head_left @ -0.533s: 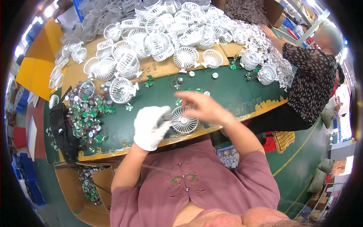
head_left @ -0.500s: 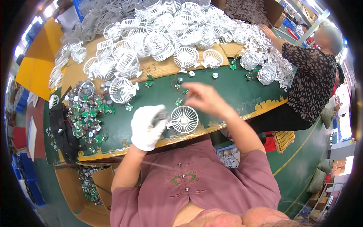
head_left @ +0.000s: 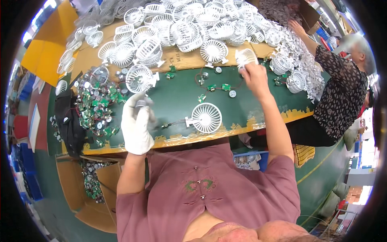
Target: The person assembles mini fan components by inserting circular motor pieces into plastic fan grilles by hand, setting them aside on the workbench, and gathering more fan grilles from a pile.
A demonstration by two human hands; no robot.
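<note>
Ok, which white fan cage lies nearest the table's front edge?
The round fan cage lying alone near the front edge of the green table, with wires to its left; the other fan cages are farther back.

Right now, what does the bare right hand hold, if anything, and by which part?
The bare right hand pinches a white, round, slotted plastic cage by its near edge; the exact contact is blurred.

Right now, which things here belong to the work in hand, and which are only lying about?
Seemingly in the work:
white guard, pinched by the right hand
something grey, blurred, at the gloved left hand
wired guard near the table
loose green boards

Seemingly lying about:
black cloth item, at left
yellow sheet, far left
yellow checked cloth, right
</note>
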